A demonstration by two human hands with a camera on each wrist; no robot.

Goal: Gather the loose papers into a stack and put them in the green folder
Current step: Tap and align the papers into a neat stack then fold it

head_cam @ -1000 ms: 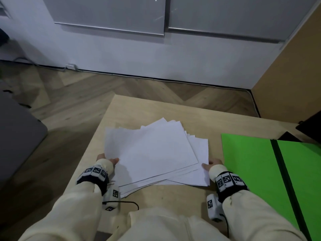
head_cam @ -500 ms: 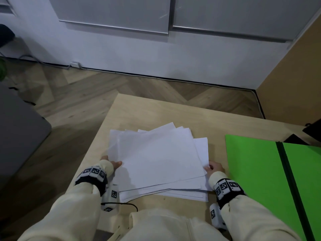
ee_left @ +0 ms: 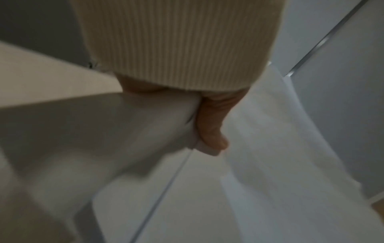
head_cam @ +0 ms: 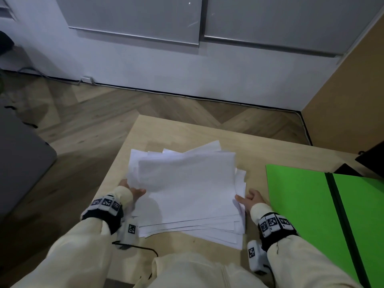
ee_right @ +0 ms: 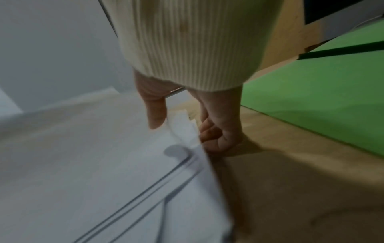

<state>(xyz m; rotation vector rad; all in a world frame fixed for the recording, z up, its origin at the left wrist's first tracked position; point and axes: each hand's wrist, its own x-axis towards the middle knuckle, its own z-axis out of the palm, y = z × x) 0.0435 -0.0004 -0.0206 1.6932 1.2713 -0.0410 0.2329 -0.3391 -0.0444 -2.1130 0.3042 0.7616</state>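
A loose pile of white papers [head_cam: 187, 188] lies fanned on the wooden table [head_cam: 187, 132]. My left hand [head_cam: 135, 191] grips the pile's left edge; in the left wrist view its thumb [ee_left: 212, 131] presses on top of the sheets [ee_left: 270, 148], which bow upward. My right hand [head_cam: 247, 199] holds the right edge, with the thumb [ee_right: 155, 115] over the papers [ee_right: 104, 164] and the curled fingers [ee_right: 214, 136] against their side. The green folder [head_cam: 301, 204] lies open flat to the right, its dark spine [head_cam: 340, 215] running front to back, also in the right wrist view [ee_right: 311, 106].
The table's left edge runs just beside my left hand. Dark objects [head_cam: 372, 154] sit at the back right behind the folder. A black cable [head_cam: 141, 247] lies at the table's front edge. A strip of bare table separates the papers from the folder.
Both hands have moved inward against the pile's sides. The sheets are squeezed closer together and the top ones now bow upward on the left.
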